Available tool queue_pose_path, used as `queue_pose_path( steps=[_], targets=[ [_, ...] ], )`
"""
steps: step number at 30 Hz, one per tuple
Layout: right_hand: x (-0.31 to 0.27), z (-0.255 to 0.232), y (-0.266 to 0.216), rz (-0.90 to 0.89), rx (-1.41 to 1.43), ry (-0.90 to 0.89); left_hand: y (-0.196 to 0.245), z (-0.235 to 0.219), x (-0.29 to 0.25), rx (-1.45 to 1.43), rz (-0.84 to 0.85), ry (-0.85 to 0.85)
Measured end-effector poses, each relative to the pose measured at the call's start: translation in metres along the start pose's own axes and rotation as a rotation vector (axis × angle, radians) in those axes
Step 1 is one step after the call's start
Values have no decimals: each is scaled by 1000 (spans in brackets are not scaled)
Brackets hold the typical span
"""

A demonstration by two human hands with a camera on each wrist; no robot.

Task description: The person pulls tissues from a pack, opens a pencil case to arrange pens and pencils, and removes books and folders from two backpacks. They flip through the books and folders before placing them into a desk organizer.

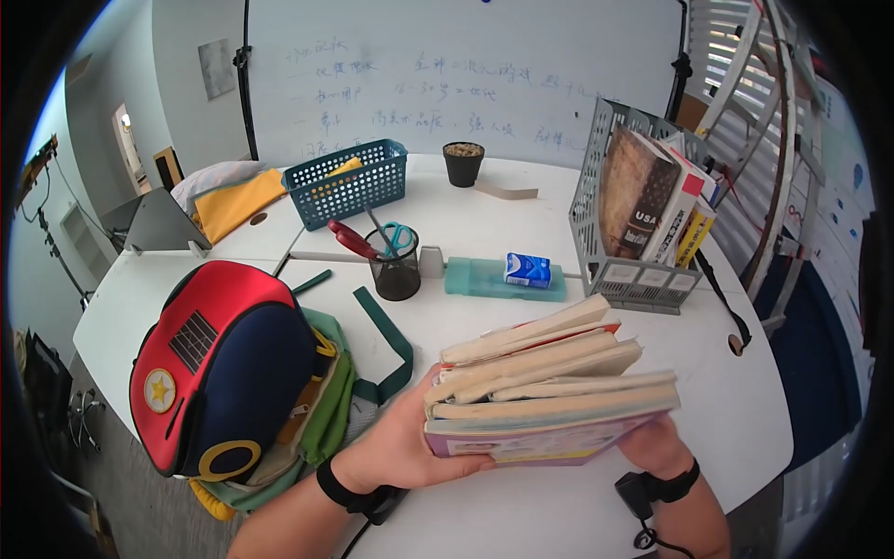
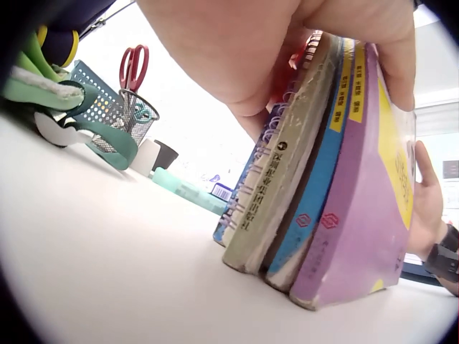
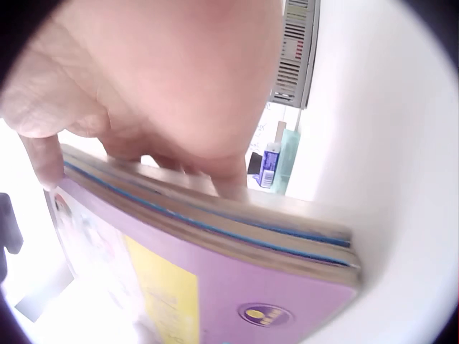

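Several books point(image 1: 554, 359) stand side by side on the white table, their page edges turned up toward the head view. My left hand point(image 1: 396, 438) grips the stack at its left end, thumb along the purple book point(image 2: 351, 215) and fingers on the far side. Beside that book come a blue book point(image 2: 315, 190), a thicker pale one point(image 2: 276, 172) and a spiral-bound notebook point(image 2: 247, 190). At the other end my right hand point(image 1: 656, 447) holds the stack. In the right wrist view its thumb lies by the purple cover and its other fingers reach behind the books.
A red and navy backpack point(image 1: 251, 363) lies left of the books. Behind them are a mesh pen cup point(image 1: 396, 277), a teal case point(image 1: 470, 278) with a blue packet point(image 1: 528, 270), a blue basket point(image 1: 349, 191), a plant pot point(image 1: 463, 170) and a grey book rack point(image 1: 643, 289).
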State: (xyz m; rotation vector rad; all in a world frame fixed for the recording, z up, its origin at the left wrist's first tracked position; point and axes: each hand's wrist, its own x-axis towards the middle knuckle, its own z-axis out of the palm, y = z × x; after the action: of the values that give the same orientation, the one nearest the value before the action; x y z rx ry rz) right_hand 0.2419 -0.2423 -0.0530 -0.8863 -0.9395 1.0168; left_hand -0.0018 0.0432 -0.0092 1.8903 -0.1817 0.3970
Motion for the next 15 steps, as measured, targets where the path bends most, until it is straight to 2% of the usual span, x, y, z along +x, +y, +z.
queue_pose_path(
  steps=[1,3,4,5,7,8,9,11,13,15],
  targets=[
    [-2,-9,-2,-1,-2,-1,-3,0,-1,-52,8,14],
    [-1,-17,-7,-37,158,-138,-2,-1,-1,-102,19,24],
    [-2,-10,-21,119,305,46,2,-1,-1,-69,21,28],
    [2,-5,-33,117,303,47,4,-1,0,-37,24,33],
    [13,8,-49,-44,-300,-144,5,3,-1,-32,11,42],
    [16,23,-47,-81,-78,-23,4,4,-3,-28,-4,51],
    [15,23,-44,-79,-77,-23,3,4,-3,-29,-6,51],
    [14,21,-37,-76,-241,222,-1,3,-2,-17,44,42],
    [21,23,-30,-137,-345,242,-3,3,-4,-84,16,47],
    [15,20,-25,-395,-268,289,-5,6,-4,-165,-11,46]
  ],
)
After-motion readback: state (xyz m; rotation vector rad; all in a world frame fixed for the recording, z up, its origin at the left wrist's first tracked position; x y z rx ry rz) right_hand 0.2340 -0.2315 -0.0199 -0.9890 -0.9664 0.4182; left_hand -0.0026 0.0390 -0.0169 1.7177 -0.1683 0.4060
